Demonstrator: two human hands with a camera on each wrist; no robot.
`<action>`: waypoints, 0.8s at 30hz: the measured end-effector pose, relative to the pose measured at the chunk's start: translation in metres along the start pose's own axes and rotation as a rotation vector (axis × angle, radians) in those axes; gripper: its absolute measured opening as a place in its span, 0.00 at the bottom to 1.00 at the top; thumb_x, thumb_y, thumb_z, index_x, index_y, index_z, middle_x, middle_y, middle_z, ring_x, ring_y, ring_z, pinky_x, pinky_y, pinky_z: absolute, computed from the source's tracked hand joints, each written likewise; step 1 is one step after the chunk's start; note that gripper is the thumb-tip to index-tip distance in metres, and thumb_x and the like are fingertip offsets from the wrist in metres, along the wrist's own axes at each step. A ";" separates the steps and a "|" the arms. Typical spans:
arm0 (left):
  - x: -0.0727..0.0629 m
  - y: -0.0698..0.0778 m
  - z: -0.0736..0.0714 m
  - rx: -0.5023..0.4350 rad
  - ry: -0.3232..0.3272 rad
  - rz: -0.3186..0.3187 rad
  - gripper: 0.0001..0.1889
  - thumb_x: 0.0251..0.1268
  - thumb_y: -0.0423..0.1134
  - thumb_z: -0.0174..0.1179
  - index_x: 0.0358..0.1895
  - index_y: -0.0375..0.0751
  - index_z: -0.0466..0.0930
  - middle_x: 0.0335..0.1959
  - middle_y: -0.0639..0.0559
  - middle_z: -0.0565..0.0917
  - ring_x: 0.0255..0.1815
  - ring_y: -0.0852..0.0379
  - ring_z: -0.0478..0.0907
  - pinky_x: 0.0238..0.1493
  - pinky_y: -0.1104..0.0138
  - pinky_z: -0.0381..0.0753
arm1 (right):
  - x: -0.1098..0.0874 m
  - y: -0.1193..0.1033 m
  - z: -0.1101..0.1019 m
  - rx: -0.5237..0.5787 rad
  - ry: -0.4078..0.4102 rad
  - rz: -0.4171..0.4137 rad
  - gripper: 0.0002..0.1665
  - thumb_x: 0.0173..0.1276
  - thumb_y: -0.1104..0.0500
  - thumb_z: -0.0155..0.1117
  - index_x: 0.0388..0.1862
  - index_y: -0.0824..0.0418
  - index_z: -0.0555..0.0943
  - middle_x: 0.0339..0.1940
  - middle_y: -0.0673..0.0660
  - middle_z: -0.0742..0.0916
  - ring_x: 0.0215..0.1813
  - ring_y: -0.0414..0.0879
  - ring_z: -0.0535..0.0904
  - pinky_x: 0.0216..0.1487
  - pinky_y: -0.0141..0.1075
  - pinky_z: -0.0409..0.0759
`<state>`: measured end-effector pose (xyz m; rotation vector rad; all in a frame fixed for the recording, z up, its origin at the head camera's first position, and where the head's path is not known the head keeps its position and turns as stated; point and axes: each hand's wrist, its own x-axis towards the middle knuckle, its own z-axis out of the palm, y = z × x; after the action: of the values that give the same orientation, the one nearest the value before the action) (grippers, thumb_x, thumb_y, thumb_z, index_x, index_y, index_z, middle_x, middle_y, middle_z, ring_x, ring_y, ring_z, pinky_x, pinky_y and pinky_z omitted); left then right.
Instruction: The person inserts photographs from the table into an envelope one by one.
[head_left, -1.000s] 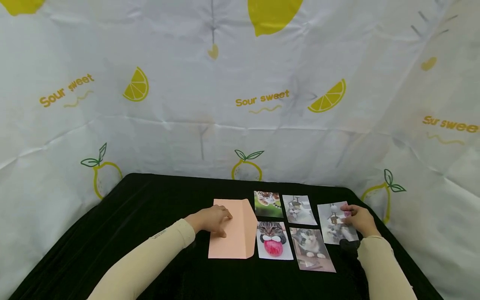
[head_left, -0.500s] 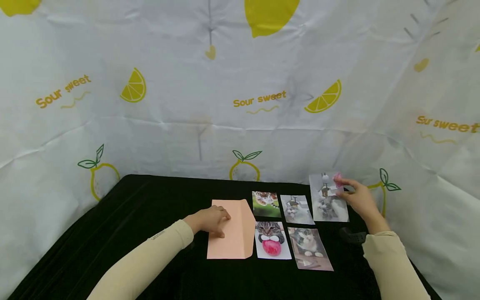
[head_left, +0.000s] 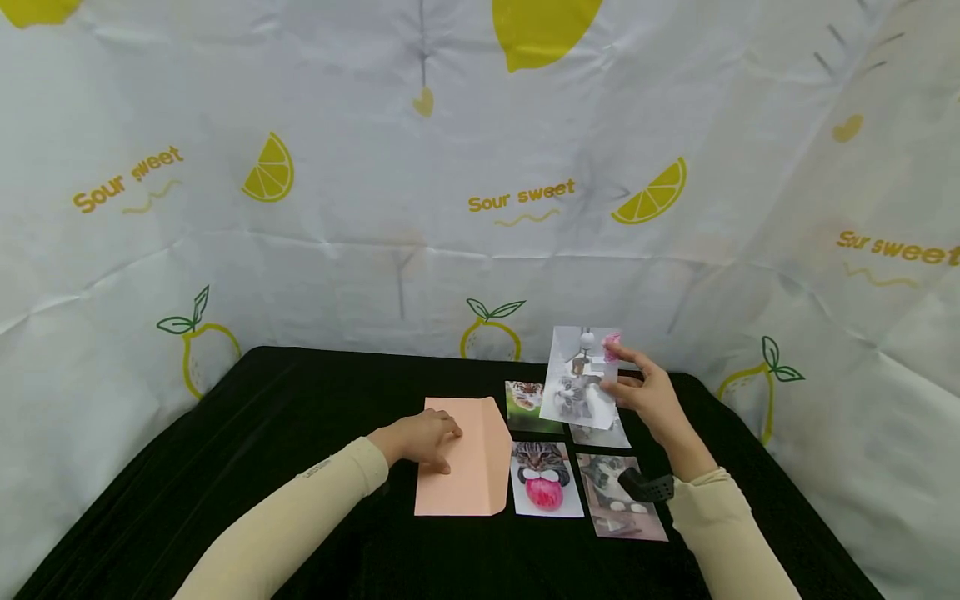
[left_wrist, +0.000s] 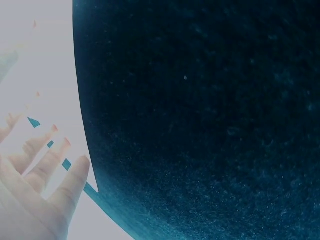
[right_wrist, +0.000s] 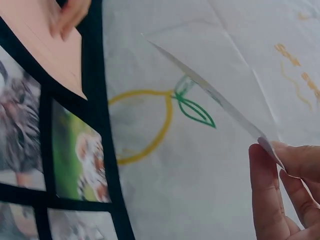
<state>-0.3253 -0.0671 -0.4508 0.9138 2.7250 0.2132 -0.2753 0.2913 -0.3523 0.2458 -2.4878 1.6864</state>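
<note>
My left hand [head_left: 420,437] rests on the peach-coloured envelope [head_left: 468,497], its flap pointing right. In the left wrist view its fingers [left_wrist: 72,185] lie spread and fairly straight over the overexposed paper. With thumb and fingers, my right hand [head_left: 652,396] pinches the right edge of a printed photo [head_left: 573,375] of a grey-and-white scene with a pink patch. That photo is raised, and in the head view it overlaps a tiger photo [head_left: 525,418] and another greyish photo [head_left: 603,436]. From the right wrist view the held photo [right_wrist: 215,97] appears nearly edge-on.
Just right of the envelope lies a photo of a tabby cat with a red ball [head_left: 542,492]. Beside it is a cat photo [head_left: 618,527], partly behind a dark wrist device [head_left: 645,486]. A black cloth [head_left: 322,379] covers the table; a lemon-print curtain [head_left: 360,200] hangs behind.
My right hand has lifted the photo from the table's right side and carried it left, over the back row of photos. My left hand has stayed on the envelope.
</note>
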 end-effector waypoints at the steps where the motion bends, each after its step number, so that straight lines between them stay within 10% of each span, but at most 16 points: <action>1: 0.000 0.000 0.000 0.005 0.003 -0.001 0.30 0.53 0.53 0.71 0.61 0.51 0.76 0.66 0.49 0.72 0.68 0.49 0.66 0.64 0.56 0.73 | 0.000 0.001 0.006 0.001 -0.004 0.004 0.39 0.67 0.64 0.64 0.75 0.60 0.61 0.73 0.66 0.63 0.43 0.29 0.78 0.40 0.28 0.82; 13: -0.001 0.002 0.001 0.015 0.010 -0.017 0.30 0.52 0.54 0.71 0.60 0.51 0.77 0.67 0.49 0.72 0.69 0.50 0.66 0.63 0.57 0.74 | -0.006 0.029 0.064 -0.017 -0.059 0.121 0.36 0.64 0.68 0.65 0.71 0.58 0.67 0.68 0.65 0.68 0.44 0.48 0.82 0.42 0.39 0.86; 24: -0.001 0.004 -0.002 0.019 0.003 -0.028 0.30 0.53 0.54 0.71 0.60 0.51 0.77 0.67 0.50 0.72 0.69 0.51 0.67 0.65 0.58 0.73 | -0.011 0.042 0.100 -0.050 -0.093 0.177 0.35 0.59 0.73 0.66 0.67 0.62 0.71 0.64 0.66 0.72 0.29 0.42 0.77 0.30 0.36 0.81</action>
<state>-0.3225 -0.0648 -0.4476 0.8806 2.7452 0.1833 -0.2744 0.2143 -0.4296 0.1030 -2.6875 1.7099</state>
